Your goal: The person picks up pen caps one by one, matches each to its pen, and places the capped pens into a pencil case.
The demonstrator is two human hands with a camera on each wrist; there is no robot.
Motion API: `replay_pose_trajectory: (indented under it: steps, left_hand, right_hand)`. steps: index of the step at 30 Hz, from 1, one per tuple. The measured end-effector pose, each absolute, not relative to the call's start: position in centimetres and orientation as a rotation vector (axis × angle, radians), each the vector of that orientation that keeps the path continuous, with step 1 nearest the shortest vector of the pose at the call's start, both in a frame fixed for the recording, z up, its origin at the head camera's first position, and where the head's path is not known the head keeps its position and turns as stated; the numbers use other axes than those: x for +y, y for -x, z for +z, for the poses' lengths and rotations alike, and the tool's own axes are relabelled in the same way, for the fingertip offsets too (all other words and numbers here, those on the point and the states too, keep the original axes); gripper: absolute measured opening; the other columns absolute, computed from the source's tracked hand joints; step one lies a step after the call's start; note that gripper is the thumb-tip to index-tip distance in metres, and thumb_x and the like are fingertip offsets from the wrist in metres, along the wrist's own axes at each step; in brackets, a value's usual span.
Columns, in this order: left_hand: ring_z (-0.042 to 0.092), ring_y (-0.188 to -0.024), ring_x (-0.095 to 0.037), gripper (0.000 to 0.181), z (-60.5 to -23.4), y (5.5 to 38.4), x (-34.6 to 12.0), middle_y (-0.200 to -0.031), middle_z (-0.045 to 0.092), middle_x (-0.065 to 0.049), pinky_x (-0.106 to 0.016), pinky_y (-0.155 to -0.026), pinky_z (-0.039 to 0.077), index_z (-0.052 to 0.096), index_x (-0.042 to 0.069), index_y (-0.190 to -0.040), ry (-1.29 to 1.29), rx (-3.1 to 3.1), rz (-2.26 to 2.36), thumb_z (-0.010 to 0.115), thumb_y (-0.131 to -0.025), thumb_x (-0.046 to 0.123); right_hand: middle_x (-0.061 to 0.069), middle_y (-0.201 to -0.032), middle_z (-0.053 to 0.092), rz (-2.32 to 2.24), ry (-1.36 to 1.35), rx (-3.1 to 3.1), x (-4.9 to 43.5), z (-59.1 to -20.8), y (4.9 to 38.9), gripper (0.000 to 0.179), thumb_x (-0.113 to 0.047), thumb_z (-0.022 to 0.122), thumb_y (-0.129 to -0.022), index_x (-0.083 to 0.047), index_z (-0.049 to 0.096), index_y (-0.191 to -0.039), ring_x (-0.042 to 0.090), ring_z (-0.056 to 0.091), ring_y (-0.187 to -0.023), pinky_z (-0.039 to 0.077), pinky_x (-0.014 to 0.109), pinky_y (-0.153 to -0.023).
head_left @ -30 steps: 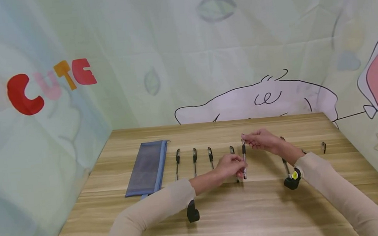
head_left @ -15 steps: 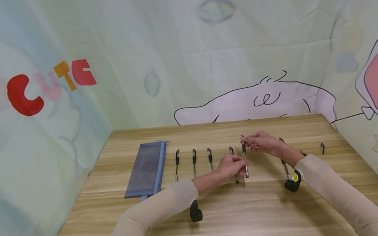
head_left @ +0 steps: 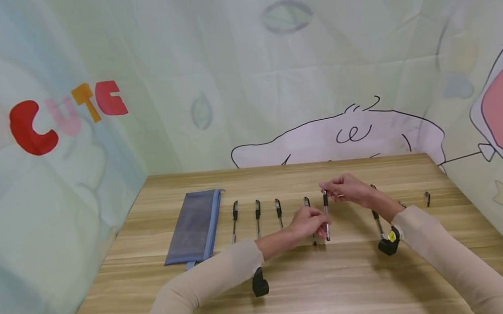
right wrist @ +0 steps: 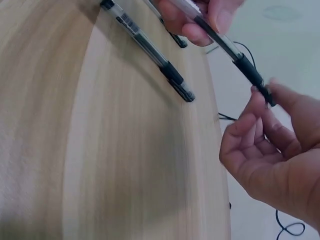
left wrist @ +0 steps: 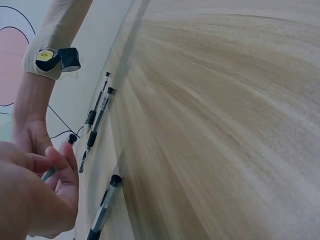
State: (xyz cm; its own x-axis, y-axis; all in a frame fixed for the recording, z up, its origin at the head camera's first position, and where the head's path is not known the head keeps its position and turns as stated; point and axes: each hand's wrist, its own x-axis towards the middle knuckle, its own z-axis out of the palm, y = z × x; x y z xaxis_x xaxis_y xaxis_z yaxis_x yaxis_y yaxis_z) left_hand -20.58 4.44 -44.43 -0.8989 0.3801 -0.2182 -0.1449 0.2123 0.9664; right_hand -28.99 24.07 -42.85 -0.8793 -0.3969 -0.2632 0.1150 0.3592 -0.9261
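Observation:
Between both hands is a clear-barrelled gel pen with a black grip, raised over the table. My left hand pinches its lower barrel. At the black upper end, my right hand pinches with thumb and fingertips, covering part of that end. The right wrist view shows the pen slanting from the left fingers down to the right fingers. Close beside my left hand lies a similar pen, with its black cap end toward the wall. In the left wrist view, my left hand hides most of the held pen.
Several pens, among them one pen, lie in a row left of my hands. A blue mesh zip pouch lies beyond them. Another pen is partly under my right forearm, and a short black piece lies far right. Printed curtains enclose the table.
Both hands keep hold of the pen in nearly the same place. Its lower end has shifted slightly right, and my right fingers now cover more of its upper end.

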Motion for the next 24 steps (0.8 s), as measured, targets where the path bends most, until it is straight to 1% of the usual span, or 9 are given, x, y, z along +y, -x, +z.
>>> replay_pose_trajectory:
  steps: [2,4,6,8,12,16,18,20,24]
  left_hand:
    - [0.060,-0.055,-0.008,0.023,-44.4,20.5,4.6,-0.068,0.065,-0.001,-0.026,-0.063,0.059,0.072,-0.012,-0.104,-0.225,2.072,1.723,0.062,-0.098,0.008]
    - [0.060,-0.055,-0.007,0.024,-44.3,20.4,4.8,-0.066,0.064,0.001,-0.025,-0.063,0.058,0.072,-0.012,-0.103,-0.239,2.075,1.721,0.061,-0.098,0.009]
    - [0.060,-0.055,-0.006,0.024,-44.1,20.4,5.1,-0.064,0.063,0.001,-0.025,-0.063,0.057,0.071,-0.013,-0.103,-0.238,2.072,1.736,0.061,-0.099,0.008]
    - [0.059,-0.056,-0.006,0.023,-43.9,20.3,5.3,-0.065,0.063,0.001,-0.027,-0.066,0.060,0.071,-0.014,-0.104,-0.240,2.076,1.749,0.061,-0.099,0.007]
    - [0.059,-0.055,-0.006,0.022,-43.3,20.2,5.3,-0.063,0.063,0.001,-0.026,-0.069,0.059,0.071,-0.014,-0.102,-0.210,2.094,1.773,0.062,-0.097,0.004]
    - [0.060,-0.055,-0.006,0.022,-42.6,20.1,5.3,-0.061,0.064,0.003,-0.022,-0.071,0.056,0.074,-0.011,-0.102,-0.196,2.123,1.743,0.063,-0.096,0.007]
    - [0.061,-0.056,-0.005,0.022,-42.5,20.1,5.4,-0.062,0.064,0.003,-0.021,-0.073,0.057,0.074,-0.010,-0.103,-0.198,2.118,1.731,0.063,-0.096,0.007]
    - [0.060,-0.056,-0.005,0.022,-42.6,20.2,5.4,-0.064,0.065,0.001,-0.024,-0.073,0.059,0.074,-0.010,-0.104,-0.194,2.100,1.740,0.062,-0.097,0.007]
    - [0.059,-0.055,-0.006,0.023,-42.5,20.6,5.3,-0.066,0.064,0.000,-0.022,-0.066,0.059,0.071,-0.014,-0.106,-0.173,2.025,1.814,0.062,-0.098,0.005]
  right_hand:
    - [-0.005,-0.070,0.063,-1.510,0.248,2.217,23.8,-42.8,28.8,0.034,-0.032,0.061,-0.104,-0.006,0.074,-0.087,0.007,0.050,-0.064,0.045,0.021,-0.062]
    - [-0.005,-0.066,0.062,-1.490,0.239,2.249,23.6,-42.8,28.7,0.034,-0.031,0.062,-0.103,-0.007,0.075,-0.083,0.008,0.049,-0.061,0.044,0.022,-0.060]
    - [-0.005,-0.063,0.061,-1.498,0.225,2.261,23.3,-42.6,28.6,0.035,-0.030,0.064,-0.103,-0.004,0.076,-0.083,0.008,0.048,-0.060,0.043,0.021,-0.059]
    - [-0.006,-0.062,0.059,-1.495,0.217,2.274,23.1,-42.4,28.6,0.035,-0.030,0.065,-0.102,-0.002,0.076,-0.084,0.007,0.047,-0.059,0.042,0.019,-0.057]
    - [-0.006,-0.062,0.058,-1.480,0.221,2.271,23.0,-41.6,28.4,0.035,-0.028,0.066,-0.102,0.002,0.075,-0.087,0.005,0.046,-0.059,0.041,0.017,-0.056]
    - [-0.006,-0.062,0.059,-1.504,0.217,2.229,23.3,-41.1,27.8,0.034,-0.027,0.063,-0.103,-0.004,0.076,-0.081,0.004,0.047,-0.059,0.042,0.017,-0.058]
    - [-0.007,-0.063,0.060,-1.511,0.216,2.226,23.5,-41.1,27.7,0.034,-0.027,0.062,-0.104,-0.009,0.076,-0.078,0.004,0.047,-0.059,0.043,0.018,-0.059]
    - [-0.007,-0.064,0.059,-1.505,0.228,2.241,23.7,-41.1,27.7,0.035,-0.029,0.062,-0.104,-0.007,0.074,-0.078,0.005,0.047,-0.060,0.045,0.019,-0.061]
    - [-0.007,-0.066,0.056,-1.496,0.243,2.281,23.3,-41.1,28.1,0.036,-0.034,0.061,-0.104,-0.006,0.071,-0.084,0.005,0.047,-0.061,0.048,0.021,-0.064]
